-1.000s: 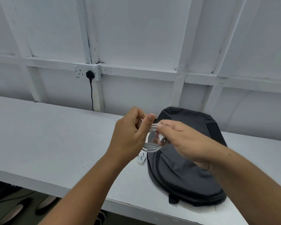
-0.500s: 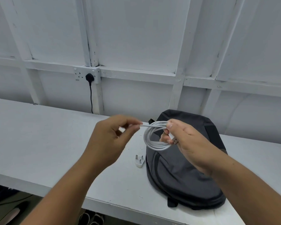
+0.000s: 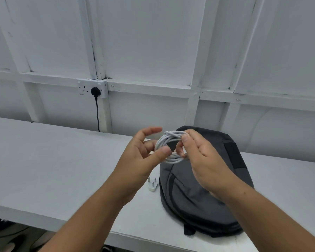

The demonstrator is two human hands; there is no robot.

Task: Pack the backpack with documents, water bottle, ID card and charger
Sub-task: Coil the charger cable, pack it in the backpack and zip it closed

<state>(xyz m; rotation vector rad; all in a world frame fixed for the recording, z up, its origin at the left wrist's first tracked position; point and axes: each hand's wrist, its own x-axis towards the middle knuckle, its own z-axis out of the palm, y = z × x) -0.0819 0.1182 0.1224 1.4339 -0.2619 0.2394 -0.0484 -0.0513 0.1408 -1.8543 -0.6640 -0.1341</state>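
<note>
Above the backpack, the right hand pinches the coiled cable in its fingers; the left hand is loosely spread, thumb touching it.

My right hand pinches the coiled white charger cable above the grey backpack; my left hand touches the coil with its thumb. A white plug lies on the surface just left of the backpack.

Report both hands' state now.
Left hand: thumb on the charger cable, grip cannot be told.
Right hand: holding the charger cable.
</note>
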